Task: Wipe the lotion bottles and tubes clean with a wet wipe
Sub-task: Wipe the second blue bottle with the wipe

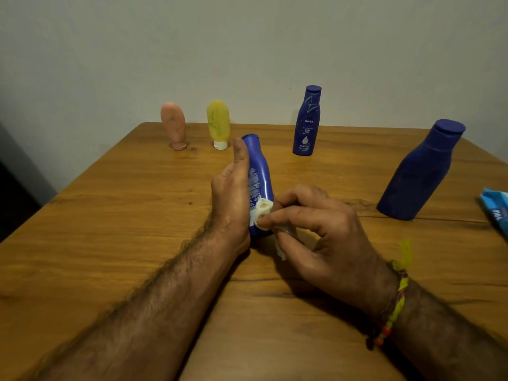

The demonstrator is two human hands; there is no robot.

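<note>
A blue lotion bottle [259, 171] stands tilted on the wooden table [110, 215] in the middle of the view. My left hand [233, 196] holds it from the left, thumb up along its side. My right hand [316, 232] pinches a white wet wipe [262, 213] and presses it against the bottle's lower part. Behind stand a pink tube [173, 125] and a yellow tube [218, 123], both cap down. A slim blue Nivea bottle [307, 122] stands upright at the back. A large blue bottle [420, 171] stands at the right.
A light blue wet wipe pack [496, 207] lies at the table's right edge, partly out of view. A plain wall rises right behind the table's far edge. Dark space drops off beyond the table's left edge.
</note>
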